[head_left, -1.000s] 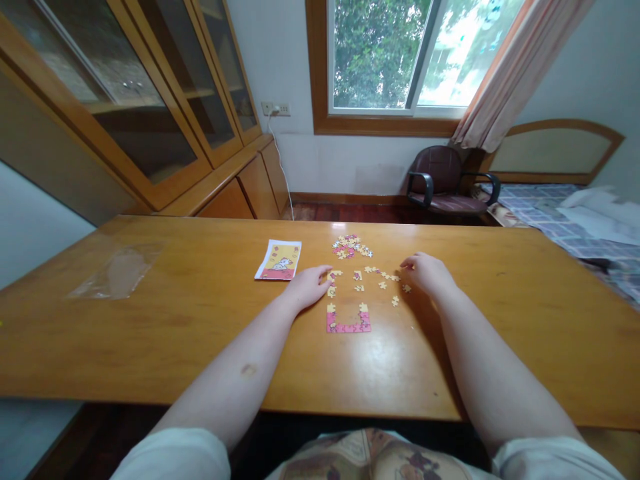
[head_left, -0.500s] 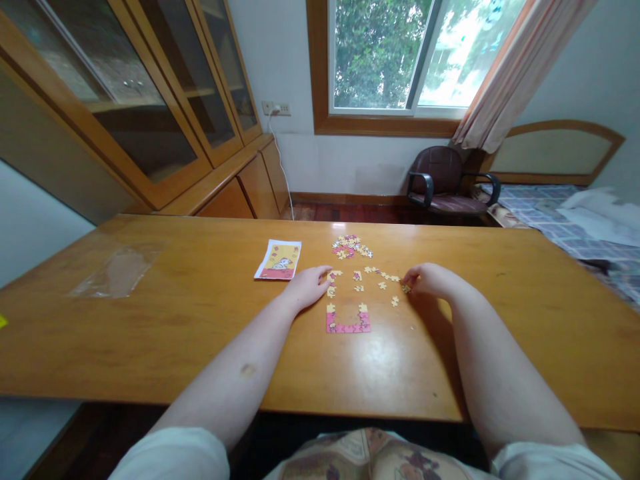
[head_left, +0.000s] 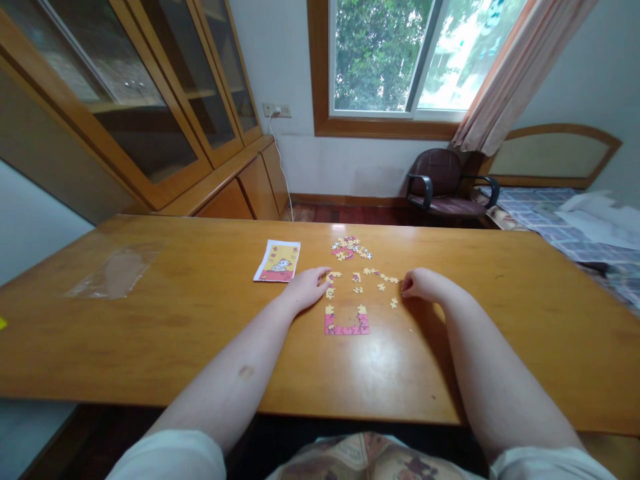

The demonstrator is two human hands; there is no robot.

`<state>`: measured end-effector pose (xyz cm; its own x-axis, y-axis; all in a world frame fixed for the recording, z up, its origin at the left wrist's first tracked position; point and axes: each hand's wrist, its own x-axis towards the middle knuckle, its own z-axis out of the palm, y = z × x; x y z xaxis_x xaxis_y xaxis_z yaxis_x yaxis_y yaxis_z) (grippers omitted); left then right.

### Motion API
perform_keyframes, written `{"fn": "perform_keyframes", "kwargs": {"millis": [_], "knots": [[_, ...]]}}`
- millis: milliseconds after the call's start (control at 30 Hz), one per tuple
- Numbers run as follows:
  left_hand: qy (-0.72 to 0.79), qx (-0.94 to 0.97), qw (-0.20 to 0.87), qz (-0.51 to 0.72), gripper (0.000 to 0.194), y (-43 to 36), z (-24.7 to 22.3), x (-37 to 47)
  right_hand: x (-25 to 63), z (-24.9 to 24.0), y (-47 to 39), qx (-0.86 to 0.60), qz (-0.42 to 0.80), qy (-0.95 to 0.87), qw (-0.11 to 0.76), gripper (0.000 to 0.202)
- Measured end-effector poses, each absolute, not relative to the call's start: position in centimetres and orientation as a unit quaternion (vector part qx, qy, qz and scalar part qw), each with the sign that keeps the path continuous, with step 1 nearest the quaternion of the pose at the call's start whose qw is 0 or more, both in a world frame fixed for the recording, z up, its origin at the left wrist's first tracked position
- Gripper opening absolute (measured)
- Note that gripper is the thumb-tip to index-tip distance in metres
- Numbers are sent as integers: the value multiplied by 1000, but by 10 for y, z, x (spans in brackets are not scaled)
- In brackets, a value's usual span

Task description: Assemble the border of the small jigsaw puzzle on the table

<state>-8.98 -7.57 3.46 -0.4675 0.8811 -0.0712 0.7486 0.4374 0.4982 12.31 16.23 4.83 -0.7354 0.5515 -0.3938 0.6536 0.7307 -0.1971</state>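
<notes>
My left hand [head_left: 307, 289] lies on the table with its fingers loosely stretched out, the fingertips at yellow puzzle pieces [head_left: 331, 292] of the left side. My right hand [head_left: 421, 285] has its fingers pinched together on a small puzzle piece [head_left: 401, 291], mostly hidden by the fingertips. Left of it are loose yellow pieces [head_left: 394, 303] and a short joined strip [head_left: 384, 276]. Nearer to me, a joined pink and yellow U-shaped edge section [head_left: 347, 329] lies flat. Two small groups, one of them a patterned piece [head_left: 356, 277], sit between the hands.
A heap of mixed puzzle pieces [head_left: 350, 247] lies beyond the hands. The picture card [head_left: 278, 261] with a white animal is left of it. A clear plastic bag [head_left: 117, 272] rests on the wooden table [head_left: 210, 320] at far left. A chair [head_left: 440, 180] stands behind the table.
My right hand's fingers have closed more tightly around the puzzle piece, which shows less now. My left hand stays in place, and the pieces on the table look unmoved.
</notes>
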Motion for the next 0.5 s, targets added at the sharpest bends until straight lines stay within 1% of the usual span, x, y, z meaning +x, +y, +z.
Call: {"fn": "perform_keyframes", "kwargs": {"millis": [167, 333, 500], "knots": [[831, 489, 161, 212, 44, -76, 34, -90, 124, 40, 169, 306, -198, 924, 118, 28], [827, 502, 143, 209, 42, -76, 37, -86, 122, 38, 171, 322, -194, 915, 149, 16], [811, 544, 110, 185, 40, -76, 43, -75, 126, 44, 170, 315, -203, 914, 154, 14]]}}
